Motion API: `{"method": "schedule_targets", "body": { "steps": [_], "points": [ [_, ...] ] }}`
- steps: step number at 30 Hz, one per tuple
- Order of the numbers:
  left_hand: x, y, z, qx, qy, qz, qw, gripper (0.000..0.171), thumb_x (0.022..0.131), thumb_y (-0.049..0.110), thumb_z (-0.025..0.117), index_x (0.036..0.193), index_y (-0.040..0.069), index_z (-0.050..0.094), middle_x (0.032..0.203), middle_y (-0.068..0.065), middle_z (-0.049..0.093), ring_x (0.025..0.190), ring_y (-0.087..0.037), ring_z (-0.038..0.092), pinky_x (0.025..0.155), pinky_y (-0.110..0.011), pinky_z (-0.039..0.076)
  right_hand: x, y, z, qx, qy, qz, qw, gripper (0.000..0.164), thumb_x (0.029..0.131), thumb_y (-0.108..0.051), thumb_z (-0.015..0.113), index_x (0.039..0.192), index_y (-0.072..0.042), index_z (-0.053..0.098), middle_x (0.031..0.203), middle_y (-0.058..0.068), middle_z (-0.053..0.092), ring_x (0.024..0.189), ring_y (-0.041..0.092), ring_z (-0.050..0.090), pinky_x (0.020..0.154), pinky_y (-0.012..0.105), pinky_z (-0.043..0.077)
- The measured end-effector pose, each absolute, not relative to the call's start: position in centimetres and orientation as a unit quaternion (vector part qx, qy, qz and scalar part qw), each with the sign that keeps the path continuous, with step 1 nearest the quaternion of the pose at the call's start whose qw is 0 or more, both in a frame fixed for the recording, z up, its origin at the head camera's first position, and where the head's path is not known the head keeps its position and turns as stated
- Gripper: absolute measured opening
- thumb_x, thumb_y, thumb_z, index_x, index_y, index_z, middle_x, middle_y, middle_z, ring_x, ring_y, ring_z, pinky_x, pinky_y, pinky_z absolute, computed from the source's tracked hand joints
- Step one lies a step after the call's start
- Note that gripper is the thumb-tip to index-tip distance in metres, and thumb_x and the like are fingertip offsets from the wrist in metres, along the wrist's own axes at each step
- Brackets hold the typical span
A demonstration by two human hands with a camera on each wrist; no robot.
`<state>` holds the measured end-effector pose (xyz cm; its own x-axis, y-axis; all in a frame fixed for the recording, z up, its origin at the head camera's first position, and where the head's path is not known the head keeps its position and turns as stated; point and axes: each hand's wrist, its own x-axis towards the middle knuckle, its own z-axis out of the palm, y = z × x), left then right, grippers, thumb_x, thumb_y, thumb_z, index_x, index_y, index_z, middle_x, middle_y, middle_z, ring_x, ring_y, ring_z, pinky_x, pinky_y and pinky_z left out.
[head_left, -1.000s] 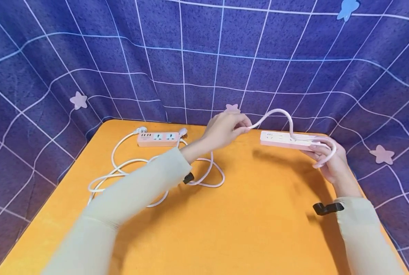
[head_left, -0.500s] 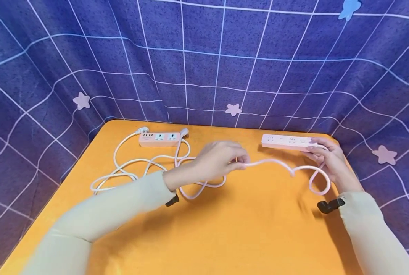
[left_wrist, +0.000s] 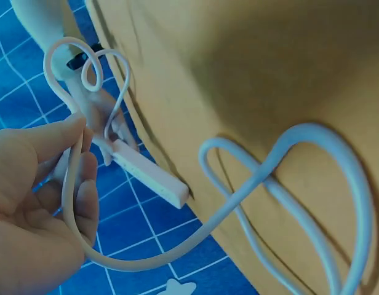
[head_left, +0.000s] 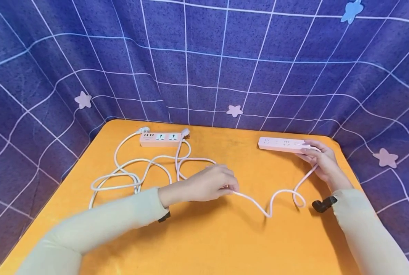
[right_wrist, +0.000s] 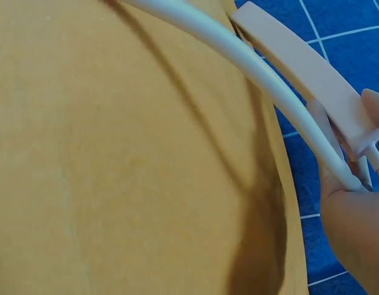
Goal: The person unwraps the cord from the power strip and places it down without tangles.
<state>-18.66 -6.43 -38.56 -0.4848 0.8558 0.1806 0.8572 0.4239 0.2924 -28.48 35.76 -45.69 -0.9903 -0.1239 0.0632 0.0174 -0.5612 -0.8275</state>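
Observation:
At the right of the table, my right hand (head_left: 322,162) grips the end of a pink power strip (head_left: 276,144) where its cord comes out. The right wrist view shows thumb and fingers around that end of the power strip (right_wrist: 306,67). My left hand (head_left: 209,183), near the middle of the table, pinches the strip's white-pink cord (head_left: 250,198) between thumb and fingers. In the left wrist view the cord (left_wrist: 146,263) passes through the left hand (left_wrist: 35,203) and hangs in a loop below it. Between the hands the cord runs in loose curves.
A second pink power strip (head_left: 160,140) lies at the back left, with a plug (head_left: 142,130) at its left end and another plug (head_left: 185,132) at its right. Looped cord (head_left: 115,175) spreads in front of it. A blue grid-patterned curtain (head_left: 204,57) surrounds the orange table (head_left: 204,244).
My left hand has come down and toward me with the cord, whose raised arch has dropped into low curves. The right hand and its power strip have shifted only slightly.

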Motion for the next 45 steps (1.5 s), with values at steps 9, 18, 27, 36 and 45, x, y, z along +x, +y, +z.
{"method": "schedule_targets", "body": {
  "steps": [9, 18, 27, 36, 45],
  "points": [
    [-17.6, -6.0, -40.1, -0.552, -0.818, -0.153, 0.045, 0.005, 0.095, 0.014, 0.08, 0.096, 0.019, 0.079, 0.088, 0.01, 0.071, 0.087, -0.012, 0.06, 0.087, -0.027, 0.047, -29.2, 35.9, -45.9, -0.018, 0.466, -0.883, 0.047, 0.035, 0.098, 0.022, 0.053, 0.117, 0.001, 0.074, 0.121, 0.012, 0.06, 0.097, 0.026, 0.077, 0.089, 0.04, 0.063],
    [-16.2, -5.8, -41.8, -0.567, -0.819, -0.08, 0.033, 0.004, 0.095, 0.02, 0.081, 0.098, 0.021, 0.08, 0.096, 0.012, 0.075, 0.095, -0.01, 0.065, 0.092, -0.028, 0.05, -30.0, 36.1, -46.6, -0.032, 0.506, -0.859, 0.065, 0.037, 0.099, 0.02, 0.055, 0.127, 0.0, 0.069, 0.125, 0.012, 0.058, 0.103, 0.023, 0.075, 0.094, 0.037, 0.061],
    [-16.9, -5.1, -43.2, -0.63, -0.775, -0.042, 0.034, 0.007, 0.102, 0.025, 0.072, 0.101, 0.024, 0.079, 0.097, 0.013, 0.073, 0.093, -0.009, 0.062, 0.089, -0.025, 0.047, -30.3, 37.2, -47.0, -0.072, 0.652, -0.753, 0.054, 0.036, 0.101, 0.01, 0.063, 0.134, -0.003, 0.066, 0.126, 0.001, 0.06, 0.101, 0.009, 0.072, 0.092, 0.027, 0.06],
    [-17.9, -4.0, -44.1, -0.656, -0.753, -0.055, -0.023, 0.008, 0.101, 0.02, 0.073, 0.105, 0.027, 0.075, 0.1, 0.016, 0.069, 0.099, -0.009, 0.05, 0.085, -0.023, 0.033, -30.7, 38.3, -46.6, -0.05, 0.879, -0.474, 0.026, 0.054, 0.098, -0.025, 0.08, 0.143, -0.003, 0.061, 0.128, -0.013, 0.063, 0.098, -0.007, 0.061, 0.069, 0.019, 0.054],
    [-18.2, -3.8, -45.1, -0.653, -0.746, -0.087, -0.099, 0.019, 0.09, 0.012, 0.073, 0.1, 0.028, 0.074, 0.087, 0.022, 0.06, 0.099, -0.003, 0.047, 0.087, -0.021, 0.03, -31.1, 37.9, -46.1, -0.093, 0.911, -0.401, 0.001, 0.044, 0.102, -0.016, 0.074, 0.14, 0.002, 0.063, 0.14, 0.023, 0.06, 0.097, 0.0, 0.059, 0.072, 0.013, 0.05]
  ]
}}
